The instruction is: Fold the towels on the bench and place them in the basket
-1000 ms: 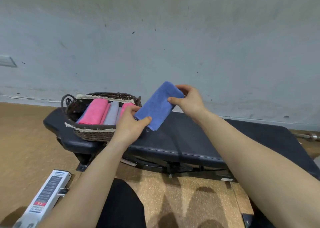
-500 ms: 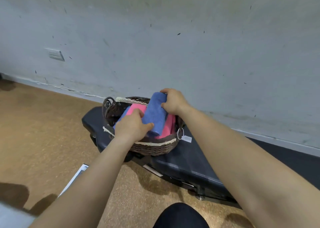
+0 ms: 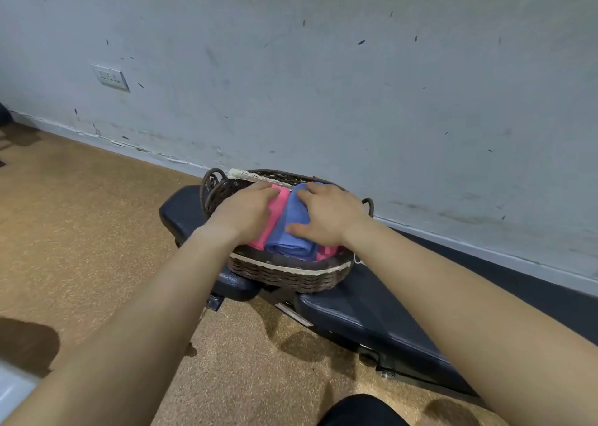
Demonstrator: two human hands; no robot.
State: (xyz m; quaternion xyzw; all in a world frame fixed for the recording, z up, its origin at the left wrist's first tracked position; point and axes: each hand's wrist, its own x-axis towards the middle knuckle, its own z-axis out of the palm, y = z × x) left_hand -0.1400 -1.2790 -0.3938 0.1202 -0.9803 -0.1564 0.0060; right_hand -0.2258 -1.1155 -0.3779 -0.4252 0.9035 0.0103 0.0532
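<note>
Pressing down into the basket (image 3: 284, 273), both hands lie flat on the folded towels. Left hand (image 3: 246, 210): fingers together and extended, palm on the pink towel (image 3: 275, 213), gripping nothing. Right hand (image 3: 326, 216): fingers spread, palm on the blue towel (image 3: 293, 231), thumb resting along its near side; no pinch or clamp visible.

Blue towel is folded, lying inside the basket between pink towel on its left and a second strip of pink (image 3: 326, 252) at its right near corner. Its rolled end faces the camera, touching the basket's front wall.

Basket: dark wicker, pale lace trim along the rim, loop handles at left (image 3: 212, 186) and right (image 3: 369, 203). It sits on the left end of the black padded bench (image 3: 372, 312). A small white tag (image 3: 357, 259) hangs at the basket's right side; writing too small to read.

Surroundings: grey scuffed wall (image 3: 323, 85) directly behind the bench, with a white outlet plate (image 3: 110, 77) at left; markings illegible. Cork-coloured floor (image 3: 97, 231) below. Dark-clad knee (image 3: 359, 411) at bottom edge. Forearms hide part of the bench's near edge.
</note>
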